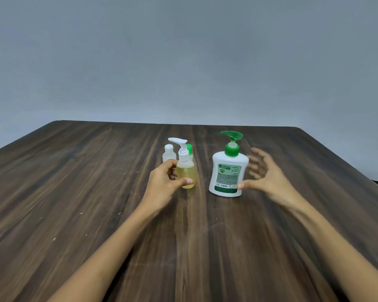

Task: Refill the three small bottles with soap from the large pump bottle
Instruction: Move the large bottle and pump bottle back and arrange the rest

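Left hand point(165, 182) gripping yellow-filled small pump bottle point(185, 168) on surface point(96, 192), right hand point(268, 175) spread open beside large pump bottle point(228, 171). Looks barely started; two small bottles point(169, 153) behind, caps on.

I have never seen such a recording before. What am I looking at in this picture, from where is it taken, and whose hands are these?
There is no machine here. A person wears a camera on the head, so this one picture looks forward and down at that person's own bare arms. On the dark wooden table stand a large white pump bottle with a green pump, and three small bottles. The left hand has its grip on the small pump bottle, which holds yellowish liquid. Behind it stand a small clear bottle with a white cap and a green-capped bottle, mostly hidden. The right hand is open beside the large bottle, its thumb at the bottle's lower edge; it is blurred.
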